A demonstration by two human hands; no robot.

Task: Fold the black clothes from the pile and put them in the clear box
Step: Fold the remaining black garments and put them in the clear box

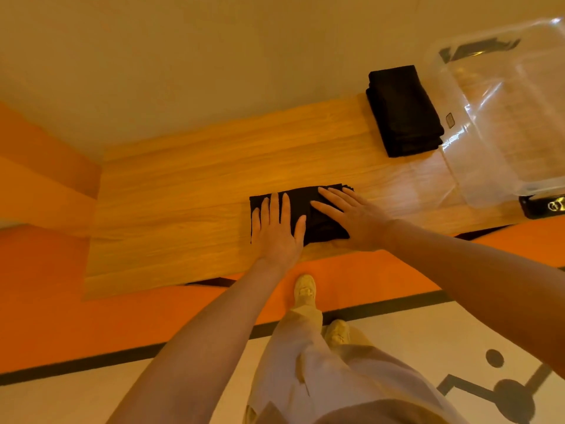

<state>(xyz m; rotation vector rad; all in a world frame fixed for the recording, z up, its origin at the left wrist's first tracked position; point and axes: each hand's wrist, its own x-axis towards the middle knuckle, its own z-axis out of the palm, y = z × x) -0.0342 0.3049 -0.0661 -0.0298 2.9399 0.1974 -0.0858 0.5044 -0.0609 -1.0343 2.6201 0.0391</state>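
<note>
We see a folded black garment lying near the front edge of the wooden table; our left hand lies flat on its left part, fingers straight and together, gripping nothing; our right hand presses its right part, fingers spread and straight; a stack of folded black clothes sits farther back, just beside the clear box on the right.

The person's forearms are bare, with no sleeve reaching the wrists, and no rings, watch or bands show on the left hand or right hand. Loose, pale beige trousers fall over cream-coloured lace-up sneakers with thick soles.
</note>
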